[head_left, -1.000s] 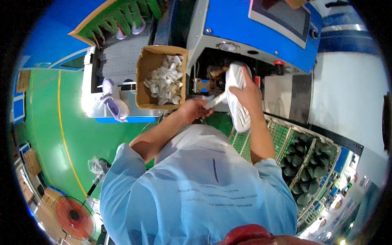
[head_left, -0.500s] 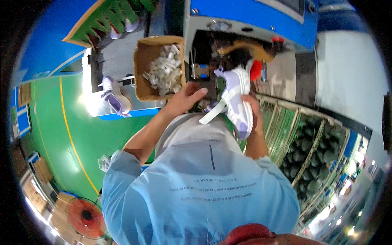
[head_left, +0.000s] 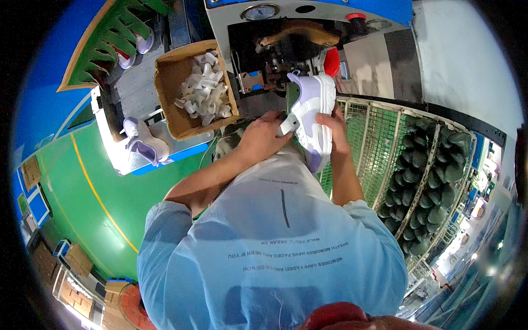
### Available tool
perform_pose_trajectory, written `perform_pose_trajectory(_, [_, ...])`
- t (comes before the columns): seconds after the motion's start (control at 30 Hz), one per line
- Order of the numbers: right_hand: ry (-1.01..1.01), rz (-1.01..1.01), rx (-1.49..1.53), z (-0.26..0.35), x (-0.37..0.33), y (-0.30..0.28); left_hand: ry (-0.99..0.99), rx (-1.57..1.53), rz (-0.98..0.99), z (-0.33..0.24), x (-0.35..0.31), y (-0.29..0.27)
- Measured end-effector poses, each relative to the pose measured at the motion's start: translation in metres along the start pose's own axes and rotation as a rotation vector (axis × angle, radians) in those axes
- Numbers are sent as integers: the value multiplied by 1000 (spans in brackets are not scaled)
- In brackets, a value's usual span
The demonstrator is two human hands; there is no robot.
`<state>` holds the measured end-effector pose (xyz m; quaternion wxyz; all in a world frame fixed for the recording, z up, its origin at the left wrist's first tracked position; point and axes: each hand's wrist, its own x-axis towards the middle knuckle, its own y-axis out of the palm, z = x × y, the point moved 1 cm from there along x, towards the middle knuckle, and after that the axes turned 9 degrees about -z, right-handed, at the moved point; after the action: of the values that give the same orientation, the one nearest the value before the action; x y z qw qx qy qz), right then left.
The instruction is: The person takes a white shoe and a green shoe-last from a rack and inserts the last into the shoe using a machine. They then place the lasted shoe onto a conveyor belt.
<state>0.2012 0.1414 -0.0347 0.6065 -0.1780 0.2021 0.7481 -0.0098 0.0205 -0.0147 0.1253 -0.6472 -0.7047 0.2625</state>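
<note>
Between our left hand point(head_left: 261, 137) and right hand point(head_left: 335, 129), just ahead of our body, we have a shoe point(head_left: 314, 129), its sole point(head_left: 328, 102) turned to the right. Our right hand grasps it along that sole. Our left fingers are bent at a white strap point(head_left: 287, 125) that sticks out on the shoe's left side; whether they pinch it or only touch it, we cannot tell.

We judge the shoe light, firm in the sole and softer in the upper, so the sole gives us the surest hold. The strap looks thin and likely to bend easily. The shoe is lavender and white, with lavender at the end nearest us and a thick white sole.

Ahead and left of our left hand sits a box point(head_left: 170, 99) with white pieces point(head_left: 206, 88) heaped in it. Farther left, a counter point(head_left: 113, 146) carries a second shoe point(head_left: 137, 132) in like colours. Ahead of both hands stands a machine point(head_left: 223, 27) with a round gauge point(head_left: 260, 12). Right of our right hand, a rack point(head_left: 423, 184) holds dark pieces point(head_left: 404, 159).
</note>
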Motion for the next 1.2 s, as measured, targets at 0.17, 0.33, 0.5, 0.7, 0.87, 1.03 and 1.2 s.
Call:
perform_pose_trajectory(0.17, [-280, 49, -159, 60, 7, 36, 265, 147, -440, 5, 21, 7])
perform_pose_trajectory(0.33, [-299, -25, -341, 89, 25, 67, -474, -738, -23, 15, 56, 40])
perform_pose_trajectory(0.5, [-388, -105, -1229, 92, 46, 92, -732, -1242, 45, 43, 89, 78])
perform_pose_trajectory(0.7, [-453, -31, -1550, 77, 56, 117, -767, -1358, 207, 86, 87, 114])
perform_pose_trajectory(0.87, [-598, -83, -1502, 66, 79, 115, -863, -1259, 52, 114, 54, 66])
perform_pose_trajectory(1.03, [-862, -123, -1393, 55, 67, 98, -1037, -1203, 0, 115, 12, 20])
perform_pose_trajectory(1.2, [-1041, -245, -1278, 52, 59, 90, -1061, -1332, -35, 107, 26, 30])
